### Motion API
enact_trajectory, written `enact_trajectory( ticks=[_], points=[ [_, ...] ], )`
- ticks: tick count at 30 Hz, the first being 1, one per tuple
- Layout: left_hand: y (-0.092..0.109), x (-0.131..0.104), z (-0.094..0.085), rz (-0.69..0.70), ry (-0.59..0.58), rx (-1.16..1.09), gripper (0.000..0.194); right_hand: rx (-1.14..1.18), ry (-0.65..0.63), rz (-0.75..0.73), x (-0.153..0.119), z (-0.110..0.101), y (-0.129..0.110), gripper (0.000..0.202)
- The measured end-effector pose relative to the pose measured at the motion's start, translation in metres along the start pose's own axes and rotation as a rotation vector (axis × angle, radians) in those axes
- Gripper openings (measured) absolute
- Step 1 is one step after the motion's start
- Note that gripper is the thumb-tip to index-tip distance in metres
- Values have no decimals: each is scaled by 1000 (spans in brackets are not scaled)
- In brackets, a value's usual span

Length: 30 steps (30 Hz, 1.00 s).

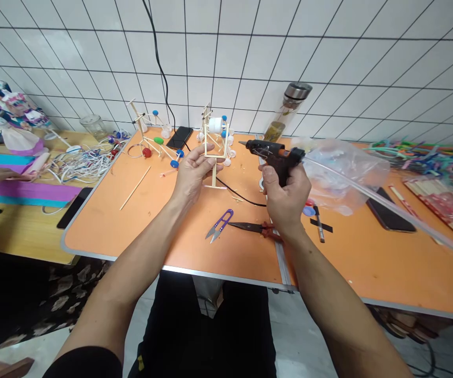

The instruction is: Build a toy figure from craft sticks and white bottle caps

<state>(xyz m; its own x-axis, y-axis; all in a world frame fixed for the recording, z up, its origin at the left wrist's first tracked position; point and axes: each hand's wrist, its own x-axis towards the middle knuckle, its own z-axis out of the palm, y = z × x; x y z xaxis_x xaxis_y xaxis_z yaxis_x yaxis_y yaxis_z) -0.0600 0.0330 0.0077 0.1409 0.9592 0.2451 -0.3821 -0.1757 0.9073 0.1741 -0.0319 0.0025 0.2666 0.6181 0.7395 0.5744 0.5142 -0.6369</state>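
My left hand (195, 170) is closed on a small frame of wooden sticks (215, 156), held up over the orange table. Behind it stands another stick structure with a white cylinder (216, 125) and blue caps; where the two overlap, I cannot tell if they join. In my right hand (289, 199) is a black glue gun (271, 155), its nozzle pointing left toward the frame but apart from it. A long clear glue stick (368, 189) sticks out of the gun's back. Below the hands lie purple thread snips (219, 226) and red-handled pliers (255, 228).
A stick model with coloured caps (153, 139), a phone (179, 138) and a loose stick (135, 188) are at left. A glass bottle (285, 113), plastic bag (340, 170), marker (319, 224) and another phone (390, 210) lie right. Another person's hand (1, 176) works at far left.
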Motion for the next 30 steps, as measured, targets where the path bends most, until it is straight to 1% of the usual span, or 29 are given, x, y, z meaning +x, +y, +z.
enact_trajectory(
  ticks=[3, 5, 11, 15, 18, 23, 26, 30],
  points=[
    [2, -1, 2, -33, -30, 6, 64, 25, 13, 1, 3, 1, 2, 51],
    [4, -2, 4, -45, -59, 12, 67, 66, 10, 40, 5, 2, 1, 50],
    [1, -4, 13, -30, -121, 33, 76, 237, -30, 222, 10, 1, 0, 42],
    [-3, -9, 20, -4, -153, 60, 78, 392, -68, 383, 14, 4, 5, 50],
    [-4, -13, 24, -2, -172, 86, 76, 463, -57, 452, 14, 8, 9, 57],
    [-8, -17, 31, -19, -166, 104, 73, 526, -53, 510, 11, 15, 6, 65],
    [-11, -18, 34, -18, -178, 103, 74, 525, -66, 503, 10, 17, 3, 70],
    [-15, -19, 35, -29, -182, 126, 71, 515, -91, 488, 8, 19, 2, 69]
  ],
)
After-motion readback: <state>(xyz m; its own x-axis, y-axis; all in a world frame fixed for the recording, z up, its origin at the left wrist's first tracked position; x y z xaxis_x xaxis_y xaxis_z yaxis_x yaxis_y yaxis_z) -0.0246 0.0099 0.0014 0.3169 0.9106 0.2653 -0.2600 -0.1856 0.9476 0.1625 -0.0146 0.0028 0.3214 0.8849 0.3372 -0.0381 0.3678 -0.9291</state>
